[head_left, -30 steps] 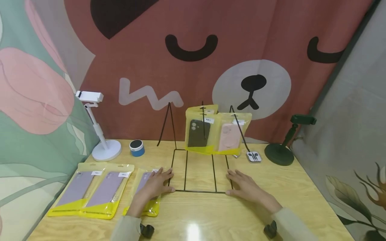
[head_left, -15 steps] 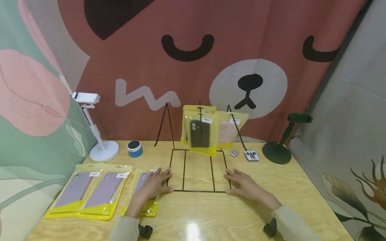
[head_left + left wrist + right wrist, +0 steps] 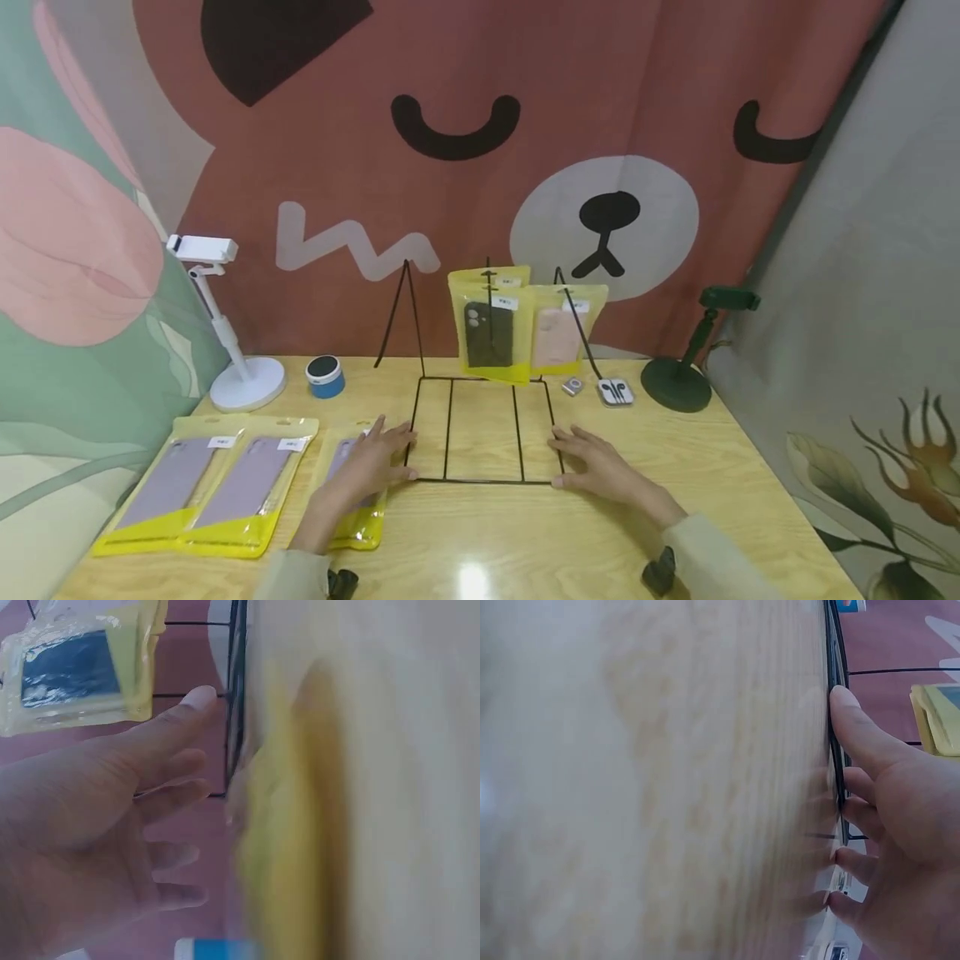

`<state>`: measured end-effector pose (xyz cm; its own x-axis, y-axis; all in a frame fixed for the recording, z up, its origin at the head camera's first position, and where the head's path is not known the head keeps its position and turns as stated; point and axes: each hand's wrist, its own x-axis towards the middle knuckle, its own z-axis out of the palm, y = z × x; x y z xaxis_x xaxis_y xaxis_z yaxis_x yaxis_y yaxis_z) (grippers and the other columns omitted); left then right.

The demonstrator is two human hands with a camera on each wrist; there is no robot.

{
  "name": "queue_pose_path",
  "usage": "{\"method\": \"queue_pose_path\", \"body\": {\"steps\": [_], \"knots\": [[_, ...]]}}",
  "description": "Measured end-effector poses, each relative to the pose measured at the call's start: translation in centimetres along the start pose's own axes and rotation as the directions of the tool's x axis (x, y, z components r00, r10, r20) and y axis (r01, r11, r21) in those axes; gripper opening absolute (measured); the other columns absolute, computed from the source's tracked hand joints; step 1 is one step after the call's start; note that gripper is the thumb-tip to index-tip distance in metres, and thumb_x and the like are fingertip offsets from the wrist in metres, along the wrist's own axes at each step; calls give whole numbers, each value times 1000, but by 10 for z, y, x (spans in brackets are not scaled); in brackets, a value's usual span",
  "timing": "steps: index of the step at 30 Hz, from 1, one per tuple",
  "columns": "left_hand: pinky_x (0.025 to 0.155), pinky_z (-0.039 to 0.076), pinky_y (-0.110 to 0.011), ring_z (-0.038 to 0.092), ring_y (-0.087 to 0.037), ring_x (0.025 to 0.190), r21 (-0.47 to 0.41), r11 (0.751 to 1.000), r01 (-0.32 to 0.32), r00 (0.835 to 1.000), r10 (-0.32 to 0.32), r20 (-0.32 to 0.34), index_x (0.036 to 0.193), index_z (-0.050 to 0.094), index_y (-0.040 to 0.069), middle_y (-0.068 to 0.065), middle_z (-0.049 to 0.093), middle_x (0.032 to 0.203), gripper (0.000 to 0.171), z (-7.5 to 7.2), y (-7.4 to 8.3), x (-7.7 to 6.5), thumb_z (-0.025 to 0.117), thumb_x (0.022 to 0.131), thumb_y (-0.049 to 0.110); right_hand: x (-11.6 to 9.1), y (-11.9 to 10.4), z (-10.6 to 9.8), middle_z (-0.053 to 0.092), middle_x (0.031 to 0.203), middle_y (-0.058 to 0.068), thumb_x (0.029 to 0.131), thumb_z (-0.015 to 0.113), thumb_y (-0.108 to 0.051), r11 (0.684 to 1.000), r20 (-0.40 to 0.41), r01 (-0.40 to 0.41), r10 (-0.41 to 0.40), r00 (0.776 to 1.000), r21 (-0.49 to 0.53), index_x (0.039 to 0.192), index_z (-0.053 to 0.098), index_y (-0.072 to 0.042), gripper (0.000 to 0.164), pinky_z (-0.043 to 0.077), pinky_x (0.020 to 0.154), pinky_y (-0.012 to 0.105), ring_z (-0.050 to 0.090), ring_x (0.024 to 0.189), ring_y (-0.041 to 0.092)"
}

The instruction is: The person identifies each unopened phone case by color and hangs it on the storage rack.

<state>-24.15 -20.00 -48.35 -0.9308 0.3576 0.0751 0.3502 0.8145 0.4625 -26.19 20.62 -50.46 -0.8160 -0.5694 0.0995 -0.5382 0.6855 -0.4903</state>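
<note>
Wire rack (image 3: 483,482) between left hand (image 3: 366,465) and right hand (image 3: 597,468), each loosely spread.

Inner purple-case packet (image 3: 365,529): partly covered by the left hand (image 3: 367,462), lower left of the head view.
Rear packet (image 3: 468,277): mostly hidden behind the black-case packet (image 3: 476,342), centre of the head view; contents unclear.
White labels (image 3: 290,445): print too small to read.
Wire rack (image 3: 482,481): parts of its base hidden by the fingers (image 3: 570,444).
Yellow shape (image 3: 289,847): blurred, just right of centre in the left-wrist view.
Table (image 3: 682,787): grain smeared, left of the right-wrist view.
Sleeves (image 3: 296,575): cut off, bottom edge of the head view.
</note>
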Motion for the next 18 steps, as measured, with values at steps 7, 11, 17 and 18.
{"method": "queue_pose_path", "body": {"steps": [7,11,17,18], "knots": [[103,28,-68,31,-57,130,54,997,-53,997,56,-49,128,58,-5,-27,49,138,57,-40,-22,-22,78,80,19,2,-4,4,37,150,15,85,67,-50,1000,-1,3,-3,1000,-7,139,51,-6,71,20,104,71,25,138,48],[101,32,-66,36,-59,124,110,994,-1,999,5,-37,125,58,-8,-32,50,133,55,-58,-49,-38,77,80,16,3,-4,4,38,150,17,85,67,-48,1000,-4,19,-20,1000,-15,139,51,-5,70,22,103,71,26,137,50],[95,37,-67,48,-58,112,186,980,63,996,-51,-70,118,60,-11,-35,55,122,53,-79,-96,-73,78,78,18,3,-5,5,37,150,17,86,67,-46,1000,12,22,-22,1000,-11,139,51,-5,69,21,104,71,25,137,50],[93,38,-67,50,-57,109,204,977,68,995,-53,-81,117,61,-12,-36,56,119,52,-85,-103,-80,78,78,18,4,-5,4,37,150,16,86,67,-47,1000,16,14,-14,1000,-11,139,51,-6,69,21,104,71,25,138,49]]}}
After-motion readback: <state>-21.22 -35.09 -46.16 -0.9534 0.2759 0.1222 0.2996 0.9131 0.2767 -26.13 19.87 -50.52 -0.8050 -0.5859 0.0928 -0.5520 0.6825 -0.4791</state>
